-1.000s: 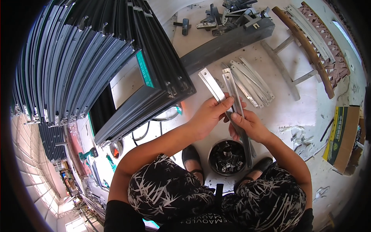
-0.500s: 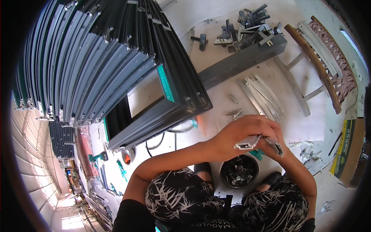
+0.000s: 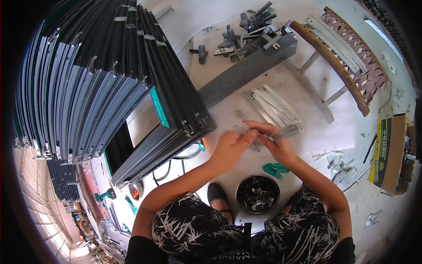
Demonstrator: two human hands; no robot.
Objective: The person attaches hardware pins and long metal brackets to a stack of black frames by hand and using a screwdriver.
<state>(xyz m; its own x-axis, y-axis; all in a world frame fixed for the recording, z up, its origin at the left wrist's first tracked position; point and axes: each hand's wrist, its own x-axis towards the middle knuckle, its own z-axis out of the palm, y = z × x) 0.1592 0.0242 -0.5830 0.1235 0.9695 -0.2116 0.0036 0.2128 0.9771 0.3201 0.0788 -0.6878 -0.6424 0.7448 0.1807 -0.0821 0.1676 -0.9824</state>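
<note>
Both forearms reach up from the lower edge, elbows bent outward, and converge over the pale floor, where the left hand and right hand meet, thumbs almost touching and fingers curled. Each is closed around a slim, silvery metal bar. The left bar slants up and leftward from the grip; the right bar has its long axis nearly crosswise, its visible end pointing right and slightly away from the person. Both are held beyond a round bowl of small dark metal pieces, just nearer than a bundle of long silvery bars.
</note>
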